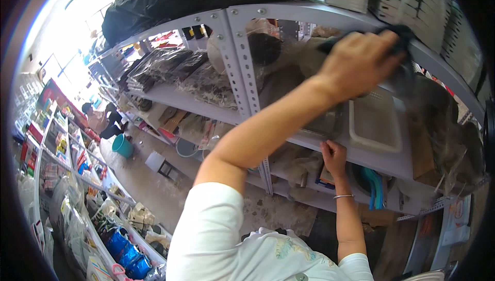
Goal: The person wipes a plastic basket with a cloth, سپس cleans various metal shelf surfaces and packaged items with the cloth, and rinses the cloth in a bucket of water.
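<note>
A dark cloth (404, 55) is bunched in my left hand (357, 64), which reaches up and across to the upper rail of a grey metal shelving unit (309, 12); hand and cloth are blurred. My right hand (333, 158), with a bangle at the wrist, is curled at the front edge of the middle shelf (359, 159), and nothing shows in it. Behind my hands on that shelf stands a pale plastic tray (394, 145), near a cardboard box (423, 157) and plastic-wrapped goods. Stacked pale perforated items (406, 6) stand above the rail.
A black plastic bag (166, 6) lies on top of the unit. Blue curved pieces (373, 188) jut from a lower shelf. Farther off are a teal bucket (122, 145), a small stool (160, 165) and a seated person (100, 120). Stocked shelves (89, 219) line the left side.
</note>
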A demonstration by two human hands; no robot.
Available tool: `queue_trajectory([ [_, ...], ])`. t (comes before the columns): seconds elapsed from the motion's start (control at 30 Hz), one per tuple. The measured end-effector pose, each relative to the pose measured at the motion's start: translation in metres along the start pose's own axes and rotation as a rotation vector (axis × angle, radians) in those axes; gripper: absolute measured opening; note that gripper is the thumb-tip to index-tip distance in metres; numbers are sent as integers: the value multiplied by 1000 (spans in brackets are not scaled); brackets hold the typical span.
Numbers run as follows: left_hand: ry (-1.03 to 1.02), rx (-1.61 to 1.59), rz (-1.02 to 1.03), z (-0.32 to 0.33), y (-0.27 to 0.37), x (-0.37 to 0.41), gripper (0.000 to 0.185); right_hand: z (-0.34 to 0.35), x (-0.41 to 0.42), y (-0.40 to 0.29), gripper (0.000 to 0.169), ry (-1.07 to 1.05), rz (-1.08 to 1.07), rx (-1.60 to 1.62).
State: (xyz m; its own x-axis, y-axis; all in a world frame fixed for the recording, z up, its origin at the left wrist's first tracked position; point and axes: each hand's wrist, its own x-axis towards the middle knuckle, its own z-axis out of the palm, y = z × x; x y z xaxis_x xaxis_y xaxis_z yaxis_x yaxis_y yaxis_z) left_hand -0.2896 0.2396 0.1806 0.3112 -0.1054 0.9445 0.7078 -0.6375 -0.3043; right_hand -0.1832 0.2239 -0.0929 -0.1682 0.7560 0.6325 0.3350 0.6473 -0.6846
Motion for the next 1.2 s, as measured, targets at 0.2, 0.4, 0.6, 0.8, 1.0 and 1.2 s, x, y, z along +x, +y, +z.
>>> queue_trajectory([
  [0.2,91,385,-165,-128,-116,-60,36,3,2,-2,39,-4,38,-83],
  [0.4,-110,247,-261,-144,-135,-148,41,5,2,-11,37,-3,57,-73],
  [0.6,-468,85,-450,-140,-62,-349,51,6,1,-5,35,3,53,-100],
  [0.8,-688,41,-677,-158,-14,-420,45,15,5,2,32,-6,6,-164],
  [1.0,-591,-69,-1247,-191,44,-421,42,-6,-7,41,31,-43,18,-151],
  [1.2,-467,32,-1624,-232,88,-450,32,-2,-4,37,41,-45,52,-108],
])
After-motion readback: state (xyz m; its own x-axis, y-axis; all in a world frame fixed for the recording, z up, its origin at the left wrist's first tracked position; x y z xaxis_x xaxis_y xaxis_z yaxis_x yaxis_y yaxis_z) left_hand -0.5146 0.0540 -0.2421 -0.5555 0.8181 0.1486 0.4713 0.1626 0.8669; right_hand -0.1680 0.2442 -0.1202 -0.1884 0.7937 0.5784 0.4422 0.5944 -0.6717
